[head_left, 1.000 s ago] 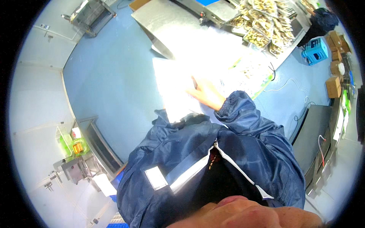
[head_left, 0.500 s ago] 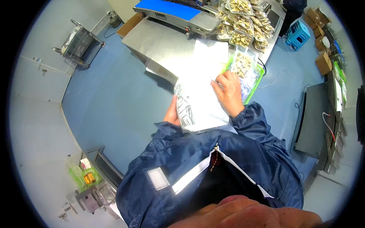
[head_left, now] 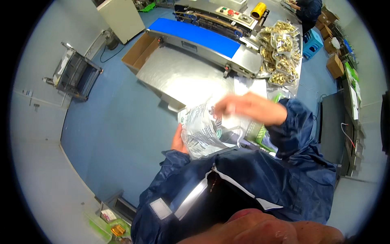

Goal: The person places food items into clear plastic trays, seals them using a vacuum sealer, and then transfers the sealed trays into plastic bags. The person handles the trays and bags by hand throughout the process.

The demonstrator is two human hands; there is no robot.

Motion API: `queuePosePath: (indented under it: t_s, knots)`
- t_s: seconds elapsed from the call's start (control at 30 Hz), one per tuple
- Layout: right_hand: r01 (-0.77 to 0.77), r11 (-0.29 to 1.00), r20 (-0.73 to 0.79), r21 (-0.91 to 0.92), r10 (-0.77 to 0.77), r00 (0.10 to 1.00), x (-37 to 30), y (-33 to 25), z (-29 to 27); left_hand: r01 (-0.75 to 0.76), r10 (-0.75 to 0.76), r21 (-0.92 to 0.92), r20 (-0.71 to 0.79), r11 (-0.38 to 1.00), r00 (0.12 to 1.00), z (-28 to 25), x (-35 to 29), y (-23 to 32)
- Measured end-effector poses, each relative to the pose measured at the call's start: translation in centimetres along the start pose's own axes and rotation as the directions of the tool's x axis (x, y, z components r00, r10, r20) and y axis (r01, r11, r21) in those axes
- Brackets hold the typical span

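Observation:
A clear, crinkled plastic bag (head_left: 199,134) with dark print stands in front of my chest. My left hand (head_left: 178,140) grips its left side, with most of the fingers hidden behind it. Over the bag's upper right edge is my right hand (head_left: 252,109), its fingers smeared by motion, so I cannot tell whether they hold anything. Below that hand, a green basket (head_left: 266,140) shows in part, with clear plastic about it. White sheets (head_left: 250,86) lie on the steel table (head_left: 174,73) just beyond.
A machine with a blue conveyor belt (head_left: 195,36) crosses the table. Clear packs of pale, mushroom-like food (head_left: 280,53) are heaped at its right end. A cardboard box (head_left: 140,51) stands left of the table, and a blue stool (head_left: 312,44) at the far right. Another person (head_left: 310,12) works beyond.
My right hand has lifted off the white sheet and swung up across the bag's edge. The bag now shows more fully, tilted in my left hand. The view has shifted, showing more of the machine.

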State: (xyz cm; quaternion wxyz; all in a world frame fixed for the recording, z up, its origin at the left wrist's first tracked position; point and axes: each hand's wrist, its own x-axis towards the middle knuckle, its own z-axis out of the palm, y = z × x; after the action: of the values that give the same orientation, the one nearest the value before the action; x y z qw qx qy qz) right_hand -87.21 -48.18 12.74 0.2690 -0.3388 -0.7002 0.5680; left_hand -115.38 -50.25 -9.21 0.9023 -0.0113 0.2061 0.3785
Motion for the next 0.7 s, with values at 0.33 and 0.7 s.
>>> queuePosePath:
  t_s: [0.33,0.7]
  knots:
    - [-0.62,0.351,-0.712,-0.702,-0.359,0.603,18.7,21.7,-39.1,-0.172,0.167,-0.028,-0.13,0.985,0.977,2.4,6.8,12.3]
    - [-0.527,-0.092,-0.516,-0.845,-0.115,0.849,27.6,27.4,-46.5,-0.343,0.347,0.078,-0.369,0.936,0.862,5.5,11.5,19.7]
